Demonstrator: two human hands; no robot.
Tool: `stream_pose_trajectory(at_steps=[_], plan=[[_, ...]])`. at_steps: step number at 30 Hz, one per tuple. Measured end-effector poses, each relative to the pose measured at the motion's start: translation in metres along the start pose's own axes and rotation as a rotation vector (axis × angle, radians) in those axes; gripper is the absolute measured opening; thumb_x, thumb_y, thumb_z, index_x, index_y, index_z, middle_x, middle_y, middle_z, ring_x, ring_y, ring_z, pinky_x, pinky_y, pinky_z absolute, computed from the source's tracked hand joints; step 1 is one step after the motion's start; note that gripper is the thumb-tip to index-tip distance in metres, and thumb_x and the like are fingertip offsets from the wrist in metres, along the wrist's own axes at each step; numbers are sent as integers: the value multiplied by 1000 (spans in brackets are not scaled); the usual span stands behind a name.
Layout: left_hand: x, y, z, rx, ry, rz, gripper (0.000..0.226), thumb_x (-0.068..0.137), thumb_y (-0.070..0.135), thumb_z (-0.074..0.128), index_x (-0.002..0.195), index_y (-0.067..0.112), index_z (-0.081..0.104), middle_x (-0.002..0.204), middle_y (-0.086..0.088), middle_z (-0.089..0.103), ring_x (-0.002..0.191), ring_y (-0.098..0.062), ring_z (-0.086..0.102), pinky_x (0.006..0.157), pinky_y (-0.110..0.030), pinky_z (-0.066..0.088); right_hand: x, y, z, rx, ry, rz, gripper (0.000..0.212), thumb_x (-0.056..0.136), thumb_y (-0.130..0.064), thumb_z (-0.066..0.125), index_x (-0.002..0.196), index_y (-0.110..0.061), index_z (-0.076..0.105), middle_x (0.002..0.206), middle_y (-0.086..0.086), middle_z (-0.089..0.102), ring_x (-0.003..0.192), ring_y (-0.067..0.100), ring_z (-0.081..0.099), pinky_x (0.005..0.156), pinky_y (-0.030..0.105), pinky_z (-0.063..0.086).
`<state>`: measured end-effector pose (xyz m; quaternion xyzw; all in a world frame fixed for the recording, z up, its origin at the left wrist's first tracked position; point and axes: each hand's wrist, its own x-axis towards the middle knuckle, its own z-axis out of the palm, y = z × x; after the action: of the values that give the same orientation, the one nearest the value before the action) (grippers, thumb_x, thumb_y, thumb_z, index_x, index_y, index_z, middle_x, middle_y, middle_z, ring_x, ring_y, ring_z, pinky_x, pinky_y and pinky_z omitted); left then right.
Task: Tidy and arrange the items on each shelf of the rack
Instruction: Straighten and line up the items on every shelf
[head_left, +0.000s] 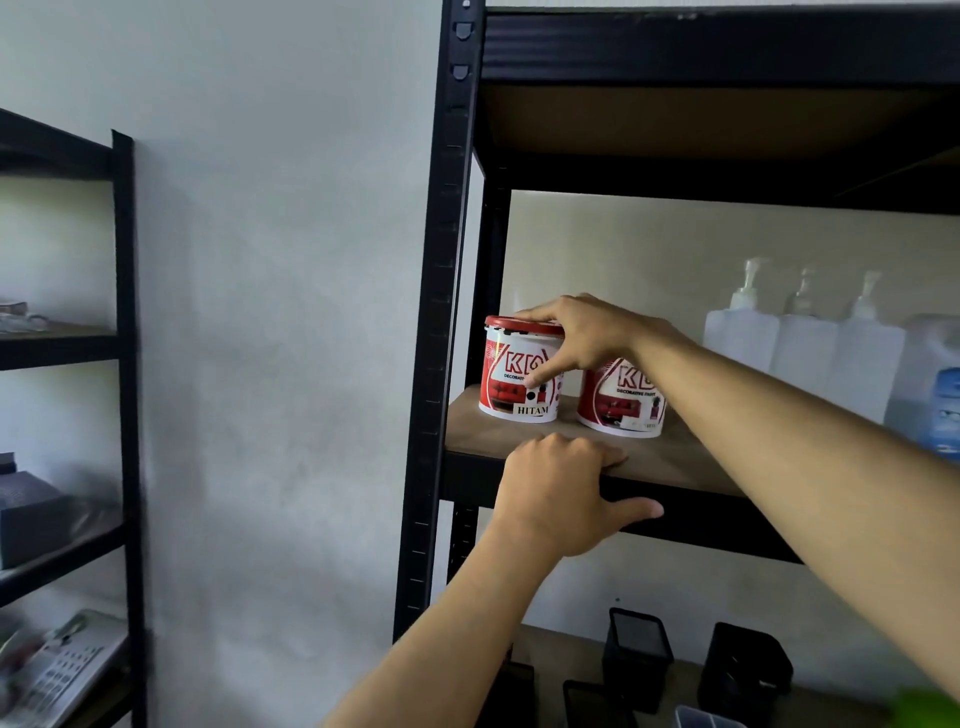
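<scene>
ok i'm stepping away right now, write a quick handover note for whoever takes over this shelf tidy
Right hand: grips the left red-and-white round paint tub marked HITAM from above, fingers over its red lid, thumb down the front label.
Left hand: holds the front edge of the brown wooden shelf board, fingers on top, thumb under the black rail.
Second red-and-white paint tub stands just right of the first, upright. Three white plastic pump bottles stand in a row further right, near the back.
Done: both tubs upright with labels facing out.
Left: finish placing the HITAM tub, then the lower shelf with the black mesh holders.
</scene>
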<state>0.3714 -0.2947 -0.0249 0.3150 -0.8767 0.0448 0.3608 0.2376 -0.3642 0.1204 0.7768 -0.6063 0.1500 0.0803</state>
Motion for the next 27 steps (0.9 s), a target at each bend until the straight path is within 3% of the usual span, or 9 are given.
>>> stream_pose_trajectory(at_steps=[3, 6, 7, 9, 11, 15, 17, 22, 27], plan=[[3, -3, -14, -232, -91, -22, 49, 83, 64, 70, 114, 26, 68, 114, 10, 71, 106, -10, 64, 95, -29, 52, -20, 7, -6, 17, 233, 33, 100, 72, -53, 88, 156, -24, 42, 160, 1, 44, 149, 25, 39, 121, 49, 31], [16, -12, -34, -450, 85, -113, 67, 83, 42, 81, 141, 24, 53, 129, 16, 58, 111, 5, 51, 89, -2, 36, -46, 23, -6, 101, 439, 118, 101, 69, -60, 87, 154, -27, 44, 161, 0, 42, 150, 24, 35, 121, 50, 30], [23, -18, -38, -468, 178, -162, 76, 81, 39, 83, 146, 24, 47, 131, 13, 57, 113, 3, 50, 88, -5, 39, -55, 29, -4, 129, 478, 150, 102, 68, -60, 88, 154, -28, 44, 161, 0, 41, 150, 24, 34, 120, 50, 30], [41, -31, -44, -474, 277, -271, 93, 78, 39, 85, 154, 24, 33, 143, 3, 51, 128, -14, 50, 102, -26, 46, -69, 39, 2, 202, 530, 219, 103, 67, -57, 90, 154, -28, 43, 162, 0, 38, 149, 24, 33, 118, 47, 30], [60, -40, -45, -483, 261, -350, 102, 80, 40, 84, 159, 24, 21, 157, -3, 35, 143, -23, 36, 115, -42, 36, -78, 45, 9, 278, 544, 290, 106, 66, -52, 92, 155, -28, 40, 162, 3, 35, 148, 26, 34, 117, 47, 31], [87, -56, -37, -546, 236, -456, 106, 79, 44, 83, 159, 34, 16, 166, -6, 12, 150, -31, 25, 116, -48, 33, -83, 56, 27, 408, 506, 356, 111, 66, -52, 91, 158, -27, 34, 160, 9, 34, 144, 33, 41, 117, 54, 37], [92, -63, -31, -582, 228, -495, 104, 79, 43, 83, 159, 35, 17, 164, -10, 15, 148, -35, 28, 116, -51, 34, -82, 61, 33, 455, 523, 373, 111, 68, -49, 91, 158, -26, 31, 158, 11, 34, 142, 34, 42, 117, 53, 39], [96, -79, -13, -574, 194, -506, 110, 74, 39, 88, 157, 36, 14, 144, -11, 48, 132, -33, 49, 106, -47, 43, -80, 69, 41, 577, 480, 425, 119, 65, -29, 97, 159, -19, 24, 151, 10, 49, 133, 29, 52, 107, 37, 43], [95, -85, -2, -521, 173, -449, 125, 66, 28, 94, 155, 35, 6, 128, -6, 62, 117, -28, 60, 100, -39, 46, -77, 73, 49, 561, 494, 418, 114, 56, -27, 102, 146, -23, 32, 129, 3, 61, 110, 22, 62, 97, 32, 50]])
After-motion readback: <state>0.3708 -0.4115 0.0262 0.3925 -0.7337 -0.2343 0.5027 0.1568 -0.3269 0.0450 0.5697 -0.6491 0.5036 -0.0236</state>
